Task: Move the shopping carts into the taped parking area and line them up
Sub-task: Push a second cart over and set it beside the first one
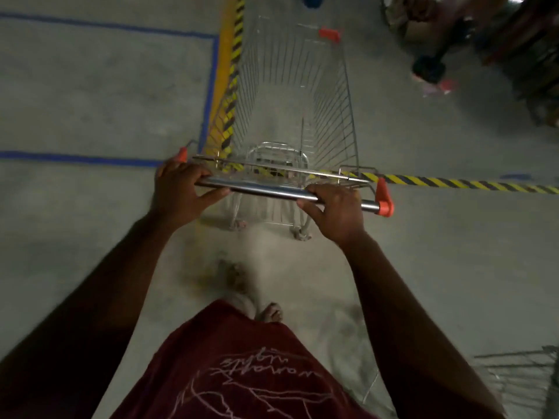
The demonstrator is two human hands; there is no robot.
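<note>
A wire shopping cart (329,95) with orange corner caps stands straight ahead of me on the concrete floor, its basket empty. My left hand (178,192) grips the left end of its chrome handle bar (266,190). My right hand (338,210) grips the right part of the same bar. A rectangle of blue tape (211,86) marks the floor to the left of the cart. The cart's left side runs along that rectangle's right edge, over a yellow-and-black striped line (234,55).
A second striped line (469,184) runs off to the right from the cart's handle. Part of another wire cart (526,376) shows at the bottom right. Dark cluttered goods and a person's foot (429,68) fill the upper right. My bare foot (270,313) is below the cart.
</note>
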